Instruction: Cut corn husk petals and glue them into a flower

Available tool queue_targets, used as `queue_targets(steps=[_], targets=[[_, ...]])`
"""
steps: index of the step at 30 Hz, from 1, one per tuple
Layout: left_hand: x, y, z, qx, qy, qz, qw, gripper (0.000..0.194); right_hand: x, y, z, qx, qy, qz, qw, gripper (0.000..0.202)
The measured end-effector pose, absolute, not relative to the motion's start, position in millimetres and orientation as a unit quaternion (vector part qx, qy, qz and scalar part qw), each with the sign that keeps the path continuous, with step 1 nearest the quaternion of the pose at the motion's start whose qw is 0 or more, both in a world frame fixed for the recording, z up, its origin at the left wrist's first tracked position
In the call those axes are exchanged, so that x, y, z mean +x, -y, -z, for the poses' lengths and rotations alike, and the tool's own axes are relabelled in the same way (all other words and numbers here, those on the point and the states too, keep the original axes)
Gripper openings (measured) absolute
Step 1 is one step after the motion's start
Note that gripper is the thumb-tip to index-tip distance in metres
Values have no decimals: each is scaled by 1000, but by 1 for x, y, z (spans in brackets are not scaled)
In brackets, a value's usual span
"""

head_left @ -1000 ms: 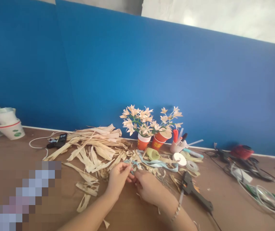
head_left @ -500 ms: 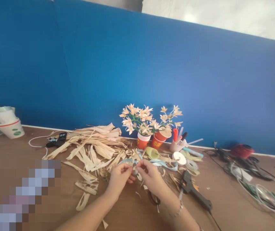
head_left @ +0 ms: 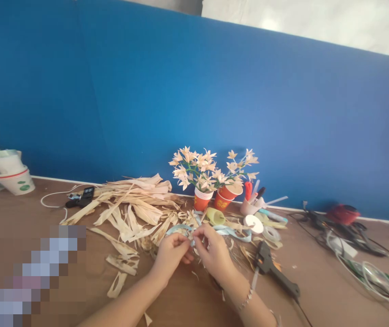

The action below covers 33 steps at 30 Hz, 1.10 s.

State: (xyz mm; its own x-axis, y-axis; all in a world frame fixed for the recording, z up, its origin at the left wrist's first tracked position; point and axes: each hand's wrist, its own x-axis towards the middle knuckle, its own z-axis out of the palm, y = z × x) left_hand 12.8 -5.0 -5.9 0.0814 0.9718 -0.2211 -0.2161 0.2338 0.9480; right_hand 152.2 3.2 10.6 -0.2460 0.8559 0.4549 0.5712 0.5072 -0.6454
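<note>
My left hand point(head_left: 172, 253) and my right hand point(head_left: 212, 250) meet fingertip to fingertip over the middle of the table, both closed in a pinch. Between them is a small pale piece, too small and blurred to name. A light blue ribbon point(head_left: 230, 231) lies just beyond the fingers. Dried corn husks point(head_left: 143, 213) are heaped to the left of my hands, with loose strips nearer me. Behind my hands, husk-coloured flowers point(head_left: 197, 165) on green stems stand in red paper cups point(head_left: 202, 202). To the right of my right wrist lies a black glue gun point(head_left: 272, 268).
A yellow-green cup point(head_left: 215, 216), a white roll point(head_left: 253, 224) and a pen cup point(head_left: 248, 207) sit behind my hands. Cables point(head_left: 365, 272) and a red object point(head_left: 342, 213) spread at the right. A white bucket-like cup point(head_left: 16, 180) stands far left, before the blue partition point(head_left: 181, 91).
My right hand and wrist have shifted slightly left and turned a little. My left hand stays nearly in place, its fingers slightly moved. The things on the table have not moved.
</note>
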Motion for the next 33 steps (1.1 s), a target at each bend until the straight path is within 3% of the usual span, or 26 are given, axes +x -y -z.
queue_targets(steps=[13, 33], targets=[[13, 5, 8, 395, -473, -475, 628, 30, 155, -6, -5, -424, 788, -140, 424, 13], [13, 5, 7, 409, -468, -467, 629, 29, 155, -6, -8, -440, 776, -179, 415, 11]])
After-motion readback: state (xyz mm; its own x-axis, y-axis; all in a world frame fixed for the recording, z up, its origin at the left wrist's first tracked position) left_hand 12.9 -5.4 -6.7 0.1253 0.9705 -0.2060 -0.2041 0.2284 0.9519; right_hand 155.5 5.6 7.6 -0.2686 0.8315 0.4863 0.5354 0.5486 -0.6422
